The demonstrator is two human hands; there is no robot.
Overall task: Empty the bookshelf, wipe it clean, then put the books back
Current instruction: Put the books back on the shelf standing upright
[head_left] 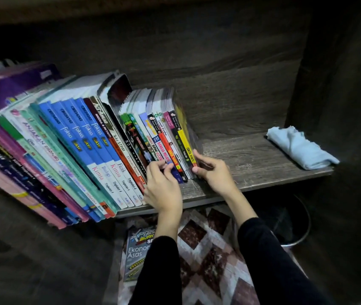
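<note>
The slim paperbacks are stood leaning on the shelf board, well left of the folded cloth, with their lower spines held between the curled fingers of the left hand and the right hand. They are judged light, floppy and glossy, so the cluster is best squeezed at both outer covers and lifted as one block, lest middle ones slip.

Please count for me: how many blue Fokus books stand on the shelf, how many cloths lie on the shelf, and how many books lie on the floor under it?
Blue Fokus books: 4
Cloths: 1
Books on the floor: 1
Total: 6
</note>
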